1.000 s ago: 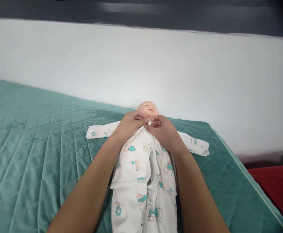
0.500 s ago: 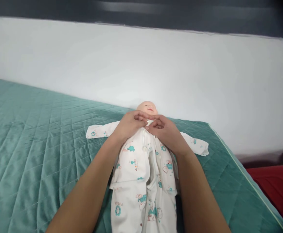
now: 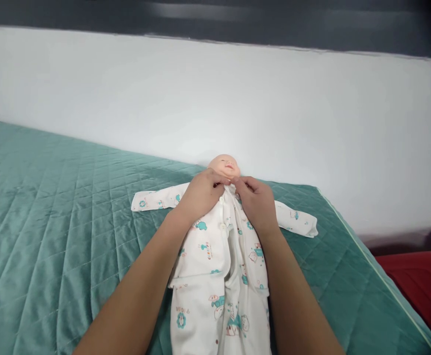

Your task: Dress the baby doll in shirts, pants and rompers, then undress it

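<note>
A baby doll [image 3: 226, 162] lies on its back, its head towards the wall, dressed in a white printed romper [image 3: 206, 251]. The sleeves stretch out to both sides, and the front hangs partly open below the chest. At the neckline, my left hand [image 3: 206, 192] is closed, its fingertips pinching the collar edge under the doll's chin. My right hand [image 3: 255, 199] pinches the other side of the collar, close beside the left fingertips. Small buttons show along the front edge below the hands. My fingers hide the collar's fastening.
A green quilted cover [image 3: 71, 236] spreads under the doll, its piped edge running down on the right. Behind stands a white wall [image 3: 215, 98] with a dark band on top. Something red [image 3: 415, 281] sits beyond the right edge.
Both hands have shifted slightly at the neckline. The right fingers have turned and folded in higher on the collar, and the fingertips of both hands now sit closer under the chin.
</note>
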### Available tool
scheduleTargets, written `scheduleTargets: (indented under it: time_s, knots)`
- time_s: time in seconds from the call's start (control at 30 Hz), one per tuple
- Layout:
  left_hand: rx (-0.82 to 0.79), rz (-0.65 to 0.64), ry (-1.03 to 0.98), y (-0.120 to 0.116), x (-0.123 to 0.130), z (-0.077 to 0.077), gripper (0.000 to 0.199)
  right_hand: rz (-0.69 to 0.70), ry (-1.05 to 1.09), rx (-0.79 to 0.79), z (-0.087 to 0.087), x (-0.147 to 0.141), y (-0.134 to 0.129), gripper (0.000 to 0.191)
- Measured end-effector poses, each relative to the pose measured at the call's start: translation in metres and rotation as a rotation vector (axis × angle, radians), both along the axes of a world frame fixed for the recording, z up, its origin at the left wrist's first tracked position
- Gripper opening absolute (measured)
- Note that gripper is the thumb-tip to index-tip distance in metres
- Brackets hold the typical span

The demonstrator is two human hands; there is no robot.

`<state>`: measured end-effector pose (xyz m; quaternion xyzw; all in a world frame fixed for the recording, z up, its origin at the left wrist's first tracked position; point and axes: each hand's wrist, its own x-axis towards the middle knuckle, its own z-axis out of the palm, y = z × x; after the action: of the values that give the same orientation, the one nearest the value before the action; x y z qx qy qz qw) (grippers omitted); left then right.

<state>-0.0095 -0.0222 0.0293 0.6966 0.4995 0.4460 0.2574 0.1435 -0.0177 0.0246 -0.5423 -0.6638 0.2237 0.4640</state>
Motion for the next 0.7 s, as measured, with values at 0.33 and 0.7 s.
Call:
scheduleTargets:
  time_s: [0.33,0.7]
  knots:
    - [0.027,0.059,0.118,0.0027,0.0008,-0.0074,0.029,-0.057,0.023,-0.013,-0.0053,0.0017,0.0031,0.039]
    - [-0.029,0.045,-0.005,0.0037,0.0005,-0.0055,0.031,-0.037,-0.106,0.013,-0.0059,0.0,0.0054,0.036]
